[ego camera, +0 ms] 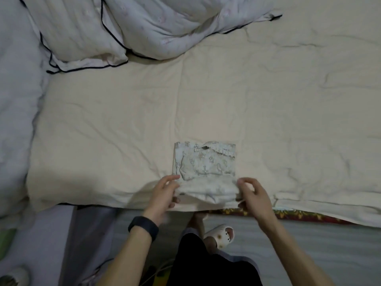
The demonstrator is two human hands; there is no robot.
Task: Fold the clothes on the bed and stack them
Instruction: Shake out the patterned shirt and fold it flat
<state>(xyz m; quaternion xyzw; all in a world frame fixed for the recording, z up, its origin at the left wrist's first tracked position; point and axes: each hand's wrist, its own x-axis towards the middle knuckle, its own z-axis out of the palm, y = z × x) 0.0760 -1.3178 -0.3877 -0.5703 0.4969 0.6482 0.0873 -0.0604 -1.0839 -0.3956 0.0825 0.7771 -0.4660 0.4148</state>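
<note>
A small pale printed garment (pixel 206 162) lies on the cream sheet of the bed (pixel 123 120), near its front edge, partly folded into a rough square with a frilled edge at its far right. Its near edge is lifted off the sheet. My left hand (pixel 165 193), with a black band on the wrist, pinches the garment's near left corner. My right hand (pixel 252 195) pinches the near right corner. Both hands hold the cloth at the bed's front edge.
A crumpled pale duvet with dark piping (pixel 127 29) fills the back left of the bed. A grey pillow (pixel 16 100) lies at the left. Below the bed edge are the floor, my legs and a white slipper (pixel 220 235).
</note>
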